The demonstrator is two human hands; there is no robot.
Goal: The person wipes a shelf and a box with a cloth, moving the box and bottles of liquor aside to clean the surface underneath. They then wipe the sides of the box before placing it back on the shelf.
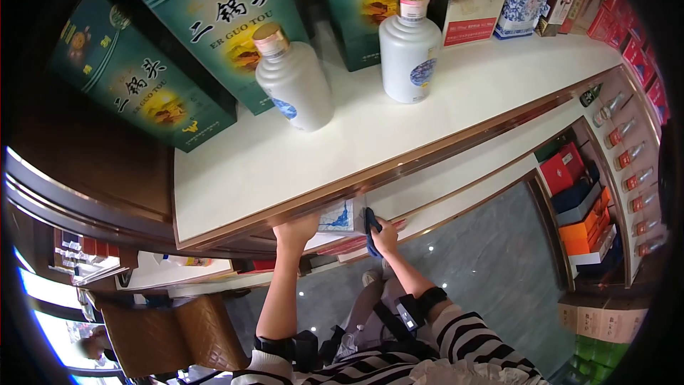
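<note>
Below the edge of the upper shelf, my left hand (295,231) is at the left side of a white box with a blue pattern (336,217); its fingers are hidden under the shelf edge. At the box's right side, my right hand (385,237) is closed on a dark blue cloth (372,232). Two white bottles stand on the shelf above, one on the left (298,89) and one on the right (411,50), both with pinkish-gold caps.
Green boxes (235,21) stand behind the bottles on the white shelf (356,139). Small bottles (630,156) line the right side, near orange and red boxes (583,232). A brown chair (171,335) is at lower left, and a person (96,344) is beyond it.
</note>
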